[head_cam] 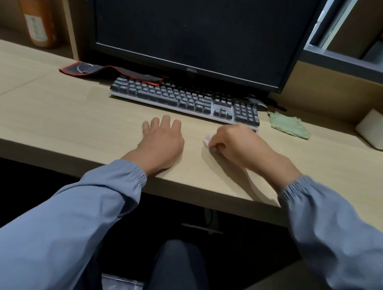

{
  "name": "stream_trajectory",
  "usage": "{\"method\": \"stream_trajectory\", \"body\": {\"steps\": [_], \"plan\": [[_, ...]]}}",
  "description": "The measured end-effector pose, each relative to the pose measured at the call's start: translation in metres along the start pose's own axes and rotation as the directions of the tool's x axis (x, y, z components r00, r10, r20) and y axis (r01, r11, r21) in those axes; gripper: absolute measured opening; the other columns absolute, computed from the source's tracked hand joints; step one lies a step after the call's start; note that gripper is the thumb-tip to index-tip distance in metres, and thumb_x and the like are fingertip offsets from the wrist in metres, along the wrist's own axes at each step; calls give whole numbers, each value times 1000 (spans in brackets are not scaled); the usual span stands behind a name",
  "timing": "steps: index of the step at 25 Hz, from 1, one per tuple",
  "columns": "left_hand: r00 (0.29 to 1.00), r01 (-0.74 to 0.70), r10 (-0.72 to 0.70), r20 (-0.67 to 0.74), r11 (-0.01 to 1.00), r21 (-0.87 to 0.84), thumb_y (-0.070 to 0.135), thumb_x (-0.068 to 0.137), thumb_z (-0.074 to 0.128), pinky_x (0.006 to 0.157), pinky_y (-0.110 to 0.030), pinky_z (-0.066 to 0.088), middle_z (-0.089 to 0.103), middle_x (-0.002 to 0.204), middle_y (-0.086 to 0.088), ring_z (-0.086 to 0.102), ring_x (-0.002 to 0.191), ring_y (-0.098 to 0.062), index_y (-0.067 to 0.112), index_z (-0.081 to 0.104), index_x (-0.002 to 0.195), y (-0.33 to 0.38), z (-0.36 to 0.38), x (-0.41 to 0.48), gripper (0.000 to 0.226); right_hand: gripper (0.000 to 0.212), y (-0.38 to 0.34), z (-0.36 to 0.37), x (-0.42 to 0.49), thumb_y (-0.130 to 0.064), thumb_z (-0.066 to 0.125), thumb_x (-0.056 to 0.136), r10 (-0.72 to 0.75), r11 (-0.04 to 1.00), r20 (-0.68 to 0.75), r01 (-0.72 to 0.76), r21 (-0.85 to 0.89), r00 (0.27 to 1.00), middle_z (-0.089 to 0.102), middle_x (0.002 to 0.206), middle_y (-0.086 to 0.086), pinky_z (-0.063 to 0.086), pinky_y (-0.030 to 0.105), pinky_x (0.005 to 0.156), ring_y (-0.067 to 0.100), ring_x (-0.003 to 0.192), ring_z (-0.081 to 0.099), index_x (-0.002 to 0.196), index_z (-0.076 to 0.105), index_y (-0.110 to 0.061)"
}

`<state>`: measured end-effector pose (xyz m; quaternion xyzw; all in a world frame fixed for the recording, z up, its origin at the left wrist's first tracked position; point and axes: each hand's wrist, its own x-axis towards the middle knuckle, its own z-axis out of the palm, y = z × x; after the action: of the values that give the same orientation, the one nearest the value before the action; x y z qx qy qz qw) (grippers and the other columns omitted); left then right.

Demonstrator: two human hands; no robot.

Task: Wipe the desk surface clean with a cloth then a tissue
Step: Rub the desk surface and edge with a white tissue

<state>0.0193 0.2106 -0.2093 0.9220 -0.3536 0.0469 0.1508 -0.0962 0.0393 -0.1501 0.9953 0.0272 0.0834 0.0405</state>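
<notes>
Right hand (236, 143): fingers curled tight around a small white tissue (207, 142); only a bit of it peeks out on the thumb side. The hand presses the tissue on the desk (68, 126), just in front of the keyboard (183, 100).
Left hand (162, 139): lies flat on the desk, palm down, fingers a little spread, holding nothing. It is in front of the keyboard, beside the right hand but not touching it.
Cloth (289, 125): green and crumpled, lying on the desk just right of the keyboard, away from both hands.
Monitor (199, 26): dark, right behind the keyboard.
Mat (108, 72): black with a red edge, behind the keyboard's left end.
Box (382, 133): pale, far right of the keyboard.
Sleeves (69, 221): blue-grey, over the desk's front edge.
</notes>
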Motion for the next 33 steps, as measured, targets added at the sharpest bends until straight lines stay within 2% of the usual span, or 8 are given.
{"method": "stream_trajectory", "body": {"steps": [4,7,9,14,18,23,28,33], "plan": [[991,117,-117,67,993,10,20,109,25,101,-56,40,45,132,-19,46,116,-39,6,43,132,9,-15,-2,32,14,-41,-10,-97,-18,68,94,-141,988,-45,143,59,989,50,75,-3,41,33,54,16,66,43,81,69,-20],[994,10,-12,109,1000,22,20,109,30,103,-57,41,46,139,-18,48,122,-40,10,43,140,32,-27,3,36,7,-31,-10,-105,-18,67,93,-148,985,-16,149,87,989,59,79,0,46,37,56,21,70,55,89,73,-18],[981,-81,73,177,996,36,30,110,25,105,-60,38,43,140,-16,44,125,-38,16,41,141,45,-21,0,38,13,-19,-8,-83,-19,66,92,-112,988,-25,114,107,993,63,78,0,51,34,58,21,68,61,84,76,-21],[959,-60,33,281,995,86,37,110,16,113,-67,24,34,137,-12,34,130,-34,21,35,137,46,-6,1,37,24,43,4,12,-2,59,91,138,990,19,-137,-29,990,68,72,2,50,29,65,26,65,61,80,77,-14],[956,-49,24,292,996,78,39,110,14,117,-66,19,33,140,-12,31,135,-33,22,33,143,47,-8,1,42,23,66,10,47,7,55,74,222,972,52,-217,-92,974,73,81,14,60,42,66,37,79,67,77,74,-4],[952,-47,16,305,994,96,40,110,14,117,-68,18,32,146,-13,28,140,-35,21,32,146,49,-9,-1,45,23,23,-6,-24,-8,63,90,65,997,13,-65,36,998,73,83,-4,56,31,73,14,71,62,89,82,-22],[939,-81,6,343,976,202,40,111,12,114,-69,27,30,150,-11,30,141,-36,18,31,146,54,-15,1,46,11,-20,-17,-128,-18,66,91,-50,989,-43,56,135,998,65,83,1,50,36,60,23,74,62,89,77,-18],[932,-95,-6,362,961,259,40,110,12,109,-67,32,31,150,-10,30,141,-36,18,30,145,55,-15,5,46,17,4,-8,-93,-21,63,91,-12,985,-90,28,171,996,71,83,0,55,33,65,19,73,66,90,81,-20]]}}
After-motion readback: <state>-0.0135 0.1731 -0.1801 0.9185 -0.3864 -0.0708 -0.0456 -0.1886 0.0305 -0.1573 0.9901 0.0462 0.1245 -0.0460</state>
